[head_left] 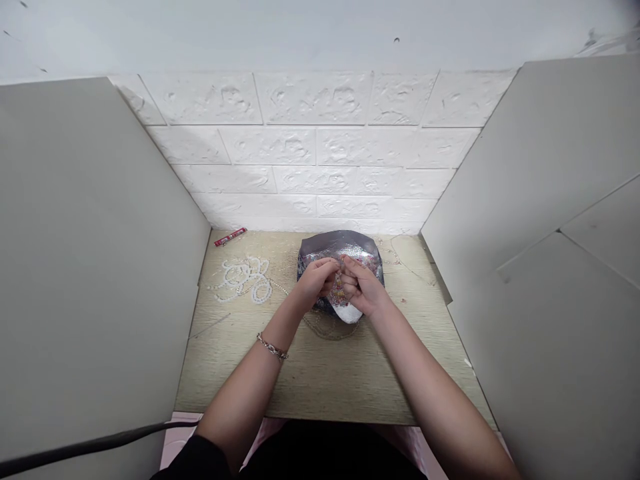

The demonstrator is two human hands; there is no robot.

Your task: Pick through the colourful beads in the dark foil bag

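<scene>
My left hand (319,281) and my right hand (361,285) meet over a dark bag (340,240) filled with small multicoloured pieces, near the back middle of the table. Both hands have their fingers pinched together, fingertips almost touching. Whatever they hold is too small to make out. Below the hands, a white patch (347,313) shows at the bag's front. A thin strand of beads (280,287) runs from the left towards the bag, and a faint beaded loop (333,330) lies at its front edge.
White bead strands (245,279) lie coiled on the wooden table (340,387) at the left. Behind them is a red packet (231,237). Grey panels (85,253) stand at both sides, with a white brick-pattern wall (300,147) behind. A black cable (110,441) crosses the lower left.
</scene>
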